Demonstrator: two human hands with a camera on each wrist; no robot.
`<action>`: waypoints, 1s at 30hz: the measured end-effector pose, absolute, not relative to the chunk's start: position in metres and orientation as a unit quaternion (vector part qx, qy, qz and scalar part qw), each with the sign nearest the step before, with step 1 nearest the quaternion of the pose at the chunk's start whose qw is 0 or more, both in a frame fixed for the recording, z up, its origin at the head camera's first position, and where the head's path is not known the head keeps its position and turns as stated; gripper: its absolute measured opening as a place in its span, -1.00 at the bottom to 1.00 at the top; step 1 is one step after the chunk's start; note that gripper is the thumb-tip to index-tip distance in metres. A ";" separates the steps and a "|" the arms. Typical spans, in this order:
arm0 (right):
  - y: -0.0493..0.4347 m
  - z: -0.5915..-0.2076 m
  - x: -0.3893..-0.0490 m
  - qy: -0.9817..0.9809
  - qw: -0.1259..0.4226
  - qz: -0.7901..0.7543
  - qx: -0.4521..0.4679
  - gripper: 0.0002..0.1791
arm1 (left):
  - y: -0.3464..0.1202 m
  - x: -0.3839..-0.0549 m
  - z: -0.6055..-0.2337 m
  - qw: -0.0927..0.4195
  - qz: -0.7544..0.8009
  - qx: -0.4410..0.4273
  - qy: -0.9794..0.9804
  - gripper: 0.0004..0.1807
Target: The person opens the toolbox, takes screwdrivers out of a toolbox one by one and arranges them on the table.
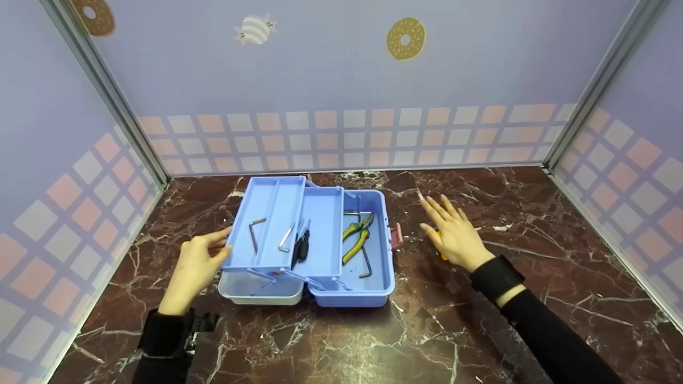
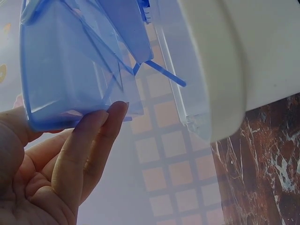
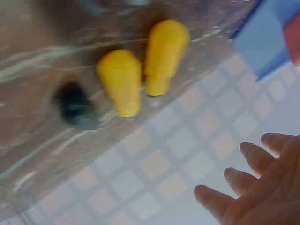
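Note:
A blue toolbox (image 1: 352, 300) stands on the table with its stacked trays swung out to the left. My left hand (image 1: 189, 266) pinches the left edge of the upper tray (image 1: 260, 202), thumb and fingers on either side of its wall in the left wrist view. L-shaped hex keys (image 1: 253, 237) and black-handled screwdrivers (image 1: 303, 246) lie in the trays. Yellow-handled pliers (image 1: 356, 248) and further hex keys lie in the box's base. My right hand (image 1: 456, 240), fingers spread, hovers right of the box. Below it, two yellow handles (image 3: 121, 84) lie on the table, partly hidden in the head view.
A whitish lid (image 1: 261, 300) hangs open under the trays at the left. A red latch (image 1: 396, 236) juts from the box's right side. A blurred dark object (image 3: 76, 108) lies beside the yellow handles. Walls (image 1: 341, 80) enclose the marbled table (image 1: 341, 346).

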State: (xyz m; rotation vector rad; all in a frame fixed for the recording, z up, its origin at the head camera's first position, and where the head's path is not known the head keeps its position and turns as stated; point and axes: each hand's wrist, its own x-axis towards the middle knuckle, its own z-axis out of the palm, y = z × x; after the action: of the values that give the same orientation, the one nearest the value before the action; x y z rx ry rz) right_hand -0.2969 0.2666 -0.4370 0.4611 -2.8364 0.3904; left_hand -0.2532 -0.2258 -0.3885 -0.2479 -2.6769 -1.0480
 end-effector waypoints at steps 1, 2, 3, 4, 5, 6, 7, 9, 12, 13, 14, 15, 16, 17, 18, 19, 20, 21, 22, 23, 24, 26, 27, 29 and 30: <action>0.263 -0.435 -0.297 -0.969 0.123 0.134 0.165 -0.34 | -0.226 -0.253 -0.388 0.128 -0.361 -0.085 -0.920 -0.57; 0.260 -0.432 -0.297 -0.968 0.125 0.134 0.173 -0.33 | -0.226 -0.253 -0.388 0.127 -0.362 -0.086 -0.920 -0.57; 0.257 -0.430 -0.297 -0.966 0.125 0.135 0.180 -0.33 | -0.226 -0.253 -0.388 0.127 -0.362 -0.086 -0.920 -0.57; 0.254 -0.428 -0.296 -0.964 0.126 0.137 0.189 -0.33 | -0.226 -0.254 -0.388 0.127 -0.362 -0.086 -0.920 -0.57; 0.250 -0.427 -0.297 -0.962 0.126 0.139 0.198 -0.33 | -0.226 -0.254 -0.388 0.126 -0.362 -0.086 -0.920 -0.57; 0.248 -0.425 -0.296 -0.960 0.125 0.141 0.207 -0.33 | -0.226 -0.254 -0.388 0.126 -0.362 -0.085 -0.920 -0.57; 0.245 -0.424 -0.296 -0.958 0.126 0.141 0.216 -0.33 | -0.226 -0.254 -0.388 0.125 -0.362 -0.086 -0.920 -0.57; 0.240 -0.423 -0.297 -0.953 0.127 0.143 0.235 -0.34 | -0.225 -0.254 -0.388 0.125 -0.362 -0.086 -0.920 -0.57; 0.232 -0.422 -0.297 -0.943 0.133 0.150 0.266 -0.35 | -0.226 -0.253 -0.388 0.126 -0.361 -0.087 -0.920 -0.57; 0.229 -0.422 -0.297 -0.939 0.136 0.153 0.275 -0.35 | -0.226 -0.253 -0.388 0.126 -0.360 -0.087 -0.920 -0.57; 0.226 -0.421 -0.298 -0.936 0.139 0.155 0.284 -0.35 | -0.226 -0.253 -0.388 0.126 -0.360 -0.087 -0.920 -0.57; 0.223 -0.420 -0.298 -0.932 0.142 0.158 0.294 -0.36 | -0.226 -0.253 -0.389 0.127 -0.359 -0.088 -0.920 -0.57; 0.219 -0.419 -0.298 -0.929 0.144 0.160 0.302 -0.36 | -0.226 -0.253 -0.389 0.128 -0.359 -0.088 -0.920 -0.58; 0.216 -0.418 -0.299 -0.926 0.146 0.160 0.310 -0.36 | -0.226 -0.253 -0.389 0.128 -0.358 -0.088 -0.921 -0.58; 0.213 -0.417 -0.299 -0.924 0.146 0.160 0.316 -0.36 | -0.226 -0.253 -0.389 0.128 -0.359 -0.087 -0.920 -0.58; 0.210 -0.416 -0.299 -0.922 0.148 0.157 0.322 -0.36 | -0.226 -0.253 -0.389 0.128 -0.360 -0.087 -0.920 -0.58; 0.207 -0.415 -0.300 -0.920 0.148 0.156 0.328 -0.36 | -0.226 -0.253 -0.389 0.128 -0.360 -0.087 -0.920 -0.58; 0.204 -0.414 -0.300 -0.919 0.146 0.154 0.333 -0.35 | -0.226 -0.253 -0.389 0.128 -0.360 -0.086 -0.920 -0.58; 0.200 -0.413 -0.300 -0.919 0.143 0.151 0.334 -0.35 | -0.226 -0.253 -0.389 0.128 -0.360 -0.087 -0.920 -0.58; 0.197 -0.412 -0.300 -0.919 0.141 0.147 0.336 -0.35 | -0.226 -0.253 -0.389 0.128 -0.360 -0.087 -0.920 -0.57; 0.193 -0.411 -0.300 -0.920 0.138 0.142 0.337 -0.34 | -0.226 -0.253 -0.389 0.129 -0.360 -0.087 -0.920 -0.57; 0.186 -0.409 -0.300 -0.921 0.131 0.138 0.340 -0.34 | -0.226 -0.253 -0.389 0.130 -0.360 -0.088 -0.920 -0.58; 0.182 -0.409 -0.300 -0.922 0.128 0.134 0.341 -0.34 | -0.226 -0.253 -0.389 0.130 -0.361 -0.088 -0.919 -0.58; 0.174 -0.407 -0.299 -0.921 0.122 0.128 0.348 -0.34 | -0.226 -0.253 -0.389 0.130 -0.362 -0.088 -0.919 -0.57; 0.170 -0.406 -0.299 -0.920 0.119 0.125 0.353 -0.34 | -0.226 -0.253 -0.389 0.130 -0.363 -0.088 -0.919 -0.57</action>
State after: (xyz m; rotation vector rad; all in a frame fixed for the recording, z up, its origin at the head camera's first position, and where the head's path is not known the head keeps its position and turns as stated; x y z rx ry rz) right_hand -0.2990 0.1696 -0.4058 1.0306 -2.6886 0.3657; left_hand -0.2534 -0.2264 -0.3893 -0.2546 -2.6695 -1.0551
